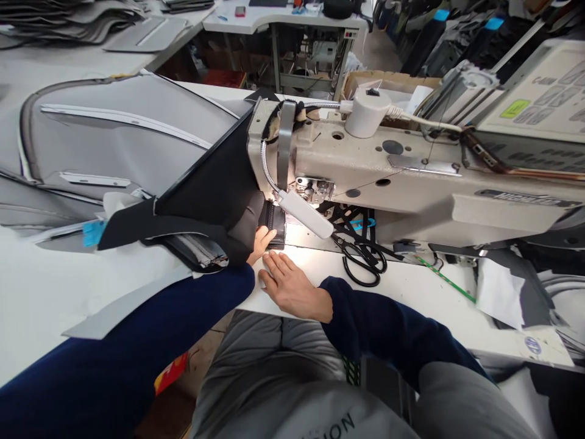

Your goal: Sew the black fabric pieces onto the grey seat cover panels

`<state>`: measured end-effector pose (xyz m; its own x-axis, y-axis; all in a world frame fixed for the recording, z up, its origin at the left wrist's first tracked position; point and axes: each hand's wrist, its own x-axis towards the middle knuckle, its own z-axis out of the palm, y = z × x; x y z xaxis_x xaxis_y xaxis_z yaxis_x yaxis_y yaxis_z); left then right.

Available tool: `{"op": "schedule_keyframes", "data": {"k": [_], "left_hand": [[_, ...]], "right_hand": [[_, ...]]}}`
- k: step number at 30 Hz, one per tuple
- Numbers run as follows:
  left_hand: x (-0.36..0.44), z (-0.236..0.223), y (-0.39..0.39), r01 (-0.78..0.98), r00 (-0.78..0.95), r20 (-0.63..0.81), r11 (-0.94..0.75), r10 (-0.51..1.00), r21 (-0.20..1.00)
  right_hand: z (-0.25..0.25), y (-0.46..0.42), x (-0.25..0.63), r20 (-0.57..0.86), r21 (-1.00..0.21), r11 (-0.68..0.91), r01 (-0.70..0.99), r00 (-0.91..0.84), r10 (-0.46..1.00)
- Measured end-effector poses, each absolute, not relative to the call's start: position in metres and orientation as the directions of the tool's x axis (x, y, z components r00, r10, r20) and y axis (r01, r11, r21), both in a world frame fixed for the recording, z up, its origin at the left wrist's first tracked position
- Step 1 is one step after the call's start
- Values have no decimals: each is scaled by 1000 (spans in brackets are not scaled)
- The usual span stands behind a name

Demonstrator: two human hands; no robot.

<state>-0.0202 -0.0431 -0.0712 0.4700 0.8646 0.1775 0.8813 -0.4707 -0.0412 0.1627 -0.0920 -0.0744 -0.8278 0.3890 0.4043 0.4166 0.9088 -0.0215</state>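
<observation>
While the left hand (261, 242) grips the black fabric edge (242, 231), the right hand (291, 285) spreads flat.

Head-worn camera, facing forward and down, close above the hands (292, 286)

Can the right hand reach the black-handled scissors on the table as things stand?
Probably yes: the right hand lies flat close to the scissors, and nothing visible stands between them.

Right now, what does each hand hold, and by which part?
Left hand: fingers press the black fabric panel at its lower edge. Right hand: flat, holding nothing.
</observation>
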Motion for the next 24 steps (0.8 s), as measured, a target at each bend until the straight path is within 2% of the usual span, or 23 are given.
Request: {"op": "schedule_keyframes", "data": {"k": [3,6,9,12,16,20,24], "left_hand": [[-16,-71,-45,888,458,193,-436,868,-147],[-17,-74,-44,871,491,258,-461,832,-173],[-20,-80,-41,838,542,303,-533,784,-118],[-23,-85,-40,820,559,285,-569,779,-54],[-26,-87,-39,824,560,200,-566,804,-32],[-24,-85,-33,837,542,147,-547,828,0],[-14,-81,-18,875,466,110,-476,878,94]], "right_hand": [[-68,-84,167,431,-110,920,375,-817,384],[-63,-72,170,398,-139,887,440,-796,457],[-64,-67,169,328,-114,864,490,-803,498],[-68,-69,167,299,-108,858,501,-807,509],[-68,-70,166,306,-115,865,489,-811,499],[-65,-58,166,282,-64,891,449,-849,447],[-65,-44,164,282,-67,882,467,-839,466]]}}
